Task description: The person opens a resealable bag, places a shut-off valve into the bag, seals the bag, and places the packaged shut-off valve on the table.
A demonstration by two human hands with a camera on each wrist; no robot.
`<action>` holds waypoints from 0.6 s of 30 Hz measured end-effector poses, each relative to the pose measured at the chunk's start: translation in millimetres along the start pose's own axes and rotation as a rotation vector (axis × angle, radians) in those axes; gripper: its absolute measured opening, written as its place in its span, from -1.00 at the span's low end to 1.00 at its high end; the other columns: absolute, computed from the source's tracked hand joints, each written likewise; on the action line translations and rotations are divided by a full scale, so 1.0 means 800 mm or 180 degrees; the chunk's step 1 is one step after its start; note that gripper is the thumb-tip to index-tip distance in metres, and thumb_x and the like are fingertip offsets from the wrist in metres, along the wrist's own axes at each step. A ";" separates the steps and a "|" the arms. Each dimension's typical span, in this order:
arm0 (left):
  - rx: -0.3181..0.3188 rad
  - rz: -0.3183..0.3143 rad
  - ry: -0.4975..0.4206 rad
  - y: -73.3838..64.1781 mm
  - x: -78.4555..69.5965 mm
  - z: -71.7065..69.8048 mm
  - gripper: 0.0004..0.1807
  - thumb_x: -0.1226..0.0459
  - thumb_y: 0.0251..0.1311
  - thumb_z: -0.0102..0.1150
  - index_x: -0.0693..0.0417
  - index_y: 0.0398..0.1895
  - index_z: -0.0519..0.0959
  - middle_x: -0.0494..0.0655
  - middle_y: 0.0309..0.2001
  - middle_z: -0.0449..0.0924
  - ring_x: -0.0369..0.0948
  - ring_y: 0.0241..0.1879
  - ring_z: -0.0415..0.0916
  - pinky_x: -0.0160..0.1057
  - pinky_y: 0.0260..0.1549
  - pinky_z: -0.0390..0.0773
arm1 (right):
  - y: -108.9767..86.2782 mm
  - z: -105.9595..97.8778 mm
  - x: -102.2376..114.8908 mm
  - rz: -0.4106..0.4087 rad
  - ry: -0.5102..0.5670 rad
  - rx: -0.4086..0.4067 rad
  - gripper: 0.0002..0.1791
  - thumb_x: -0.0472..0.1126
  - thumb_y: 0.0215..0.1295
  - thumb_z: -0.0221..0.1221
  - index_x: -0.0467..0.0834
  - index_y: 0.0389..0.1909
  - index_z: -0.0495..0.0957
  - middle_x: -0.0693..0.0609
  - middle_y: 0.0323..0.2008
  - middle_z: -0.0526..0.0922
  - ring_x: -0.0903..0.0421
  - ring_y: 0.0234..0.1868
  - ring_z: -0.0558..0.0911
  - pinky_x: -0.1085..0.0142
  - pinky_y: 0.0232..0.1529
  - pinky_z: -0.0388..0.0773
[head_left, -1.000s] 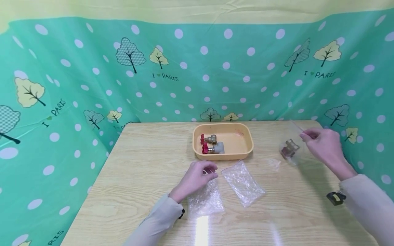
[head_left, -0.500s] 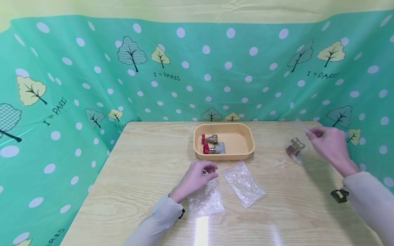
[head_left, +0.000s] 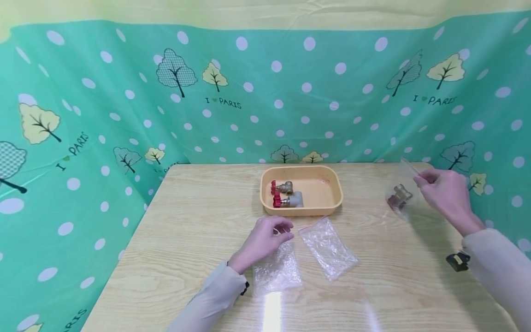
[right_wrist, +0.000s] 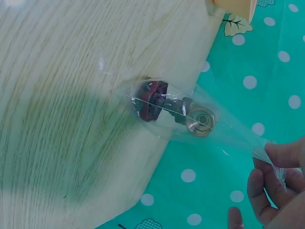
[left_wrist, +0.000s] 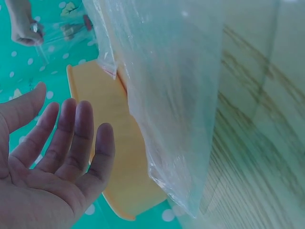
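At the right of the table, my right hand (head_left: 445, 196) pinches the top of a clear plastic zip bag (right_wrist: 233, 131) between thumb and fingers. Inside it, at the bottom, sits a brass valve (head_left: 400, 197) with a dark red handwheel (right_wrist: 153, 100). The bag hangs down from the fingers, over the table. My left hand (head_left: 265, 237) holds nothing; its fingers are loosely curved in the left wrist view. It is over the top end of a flat clear bag (head_left: 278, 272), partly hiding it. A second flat clear bag (head_left: 327, 249) lies just right of it.
Behind the flat bags stands a shallow tan plastic tray (head_left: 300, 211). Two valves lie in its left half: a brass one (head_left: 286, 187) and a grey-bodied one (head_left: 295, 199), both with red handwheels. A green dotted curtain (head_left: 257, 92) encloses the table's back and sides.
My right hand has shifted a little to the right with the bagged valve, mostly in the first half second. The left hand, tray and flat bags have stayed in place.
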State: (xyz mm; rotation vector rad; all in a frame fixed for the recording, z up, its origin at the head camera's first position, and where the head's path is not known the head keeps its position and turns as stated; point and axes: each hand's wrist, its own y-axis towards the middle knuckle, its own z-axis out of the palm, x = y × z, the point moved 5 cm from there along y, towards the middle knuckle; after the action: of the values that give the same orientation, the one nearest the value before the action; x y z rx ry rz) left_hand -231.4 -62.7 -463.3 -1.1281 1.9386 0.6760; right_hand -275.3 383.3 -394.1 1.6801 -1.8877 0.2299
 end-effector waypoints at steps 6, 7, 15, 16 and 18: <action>0.0016 0.0050 -0.0032 0.000 0.000 0.003 -0.75 0.36 0.30 0.42 0.22 0.01 0.71 -0.23 -0.20 0.69 -0.27 -0.19 0.63 -0.31 -0.12 0.66 | -0.002 0.003 -0.006 0.0071 0.0031 0.0095 -0.60 -0.05 0.55 0.19 -0.36 0.00 0.70 -0.21 -0.34 0.76 0.05 -0.61 0.48 0.20 -0.72 0.31; 0.0019 0.0063 -0.0037 0.000 0.000 0.004 -0.76 0.36 0.30 0.42 0.22 0.00 0.71 -0.22 -0.20 0.69 -0.27 -0.19 0.63 -0.31 -0.12 0.66 | -0.002 0.004 -0.006 0.0067 0.0024 0.0099 -0.60 -0.05 0.55 0.19 -0.36 0.00 0.70 -0.21 -0.34 0.76 0.05 -0.61 0.48 0.20 -0.71 0.31; -0.0003 0.0057 -0.0009 0.001 0.001 0.005 -0.77 0.34 0.31 0.42 0.20 0.00 0.72 -0.23 -0.20 0.70 -0.29 -0.19 0.62 -0.30 -0.11 0.66 | 0.002 0.003 -0.005 -0.0017 -0.0086 -0.0025 -0.60 -0.05 0.54 0.19 -0.36 -0.02 0.70 -0.24 -0.32 0.77 0.05 -0.62 0.48 0.20 -0.66 0.31; 0.0000 0.0054 -0.0011 0.001 0.000 0.005 -0.77 0.34 0.32 0.42 0.20 0.00 0.72 -0.23 -0.20 0.70 -0.29 -0.19 0.62 -0.29 -0.11 0.66 | 0.002 0.003 -0.005 -0.0017 -0.0101 -0.0037 -0.60 -0.04 0.54 0.18 -0.35 -0.03 0.71 -0.23 -0.34 0.76 0.04 -0.62 0.47 0.19 -0.66 0.31; 0.0006 0.0045 -0.0011 0.002 0.000 0.005 -0.77 0.34 0.32 0.42 0.20 0.00 0.72 -0.24 -0.20 0.69 -0.28 -0.19 0.62 -0.29 -0.10 0.65 | 0.003 0.002 -0.006 -0.0032 -0.0117 -0.0048 -0.58 -0.03 0.55 0.18 -0.35 -0.02 0.70 -0.22 -0.36 0.76 0.04 -0.63 0.46 0.18 -0.65 0.30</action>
State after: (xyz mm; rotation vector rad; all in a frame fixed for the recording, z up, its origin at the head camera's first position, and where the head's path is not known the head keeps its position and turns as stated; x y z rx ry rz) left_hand -231.0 -59.0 -465.7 -1.1123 1.9457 0.6831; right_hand -277.6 386.8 -397.2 1.6942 -1.9025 0.1815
